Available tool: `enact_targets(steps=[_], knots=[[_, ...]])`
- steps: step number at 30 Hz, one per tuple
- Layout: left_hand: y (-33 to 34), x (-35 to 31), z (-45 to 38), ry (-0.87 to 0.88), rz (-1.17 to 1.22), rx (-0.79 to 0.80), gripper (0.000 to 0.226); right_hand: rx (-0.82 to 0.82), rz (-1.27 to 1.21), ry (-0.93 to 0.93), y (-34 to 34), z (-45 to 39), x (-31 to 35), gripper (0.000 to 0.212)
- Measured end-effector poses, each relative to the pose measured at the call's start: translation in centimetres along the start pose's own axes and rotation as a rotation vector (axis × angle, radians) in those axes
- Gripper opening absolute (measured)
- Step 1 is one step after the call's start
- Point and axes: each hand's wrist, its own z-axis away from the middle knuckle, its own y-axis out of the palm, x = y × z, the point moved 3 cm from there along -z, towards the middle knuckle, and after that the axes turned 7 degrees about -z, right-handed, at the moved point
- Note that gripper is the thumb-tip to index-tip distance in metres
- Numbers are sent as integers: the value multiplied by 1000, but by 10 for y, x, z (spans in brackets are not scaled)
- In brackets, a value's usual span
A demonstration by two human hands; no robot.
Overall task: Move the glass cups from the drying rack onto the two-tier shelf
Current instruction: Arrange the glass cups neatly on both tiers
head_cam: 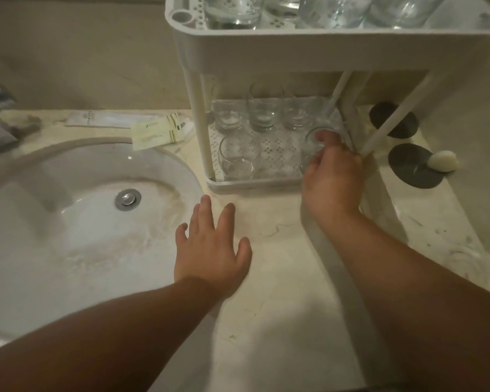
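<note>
Right hand (331,176) grips a glass cup (313,149) by the rim, thumb curled into the mouth, fingers round the outside, cup at the near-right corner of the lower tier of the white two-tier shelf (238,59). Can't tell if its base is seated yet. Left hand (212,250) is released, fingers spread flat, holding nothing, above the marble counter (280,321) just right of the sink (77,205). Other cups: one near-left on the lower tier (238,158), three in the far row (262,114), more on the top tier (232,9). Drying rack not in frame. Risks, my read: held cup sits close to the right shelf leg (379,134), so a knuckle or rim could clip it on withdrawal; wet glass could slip from a rim-only hold; letting go before the base is flat could tip it off the low front lip. Sachets (159,132) far-left on the counter carry print, too blurred to read. No other legible writing.
</note>
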Motion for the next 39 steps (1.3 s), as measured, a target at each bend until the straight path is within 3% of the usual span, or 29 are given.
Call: enact_targets(steps=[25,28,32,39], knots=[[1,0,-2,-2,-22,32,65,100,-304,-42,23,17,41,38],[2,0,-3,-2,-19,32,65,30,-340,-74,14,11,34,37],[2,0,-2,1,-14,33,65,-34,-279,-3,5,-31,25,20],[1,0,-3,5,-12,34,65,393,36,-239,33,-111,49,34]])
